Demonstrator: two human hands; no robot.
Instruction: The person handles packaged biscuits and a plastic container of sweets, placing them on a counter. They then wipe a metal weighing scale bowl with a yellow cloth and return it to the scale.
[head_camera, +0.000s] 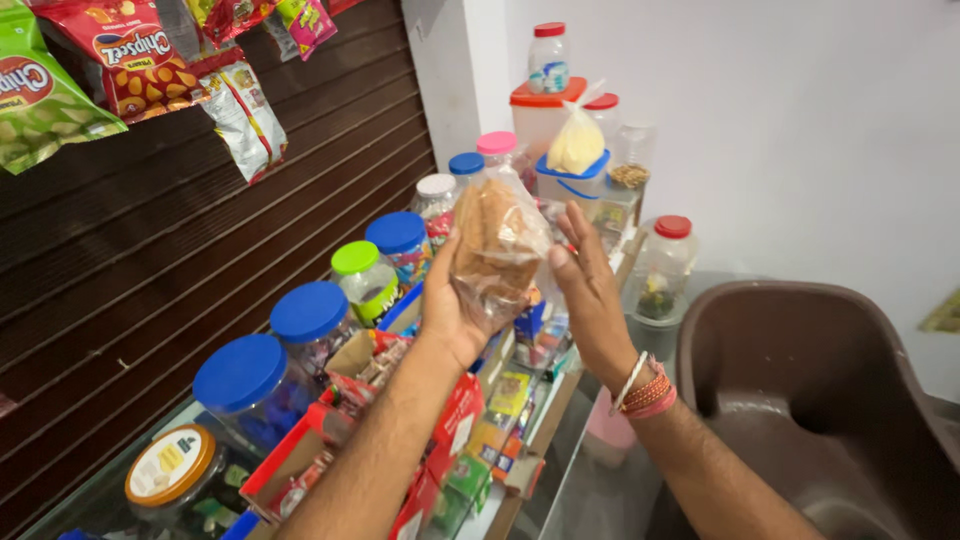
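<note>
My left hand (452, 305) grips a clear plastic bag of brown baked snacks (495, 245), lifted upright above the shop counter. My right hand (592, 295) is raised just to the right of the bag, fingers straight and together, fingertips touching the bag's edge. Several bangles and threads circle my right wrist (643, 390). Both forearms reach in from the bottom of the frame.
A row of sweet jars with blue lids (310, 312), a green lid (355, 258) and a pink lid (496, 143) lines the glass counter. Open red boxes (455, 425) of small packets lie beneath my arms. Snack packets (135, 60) hang over a brown shutter. A brown plastic chair (830, 400) stands right.
</note>
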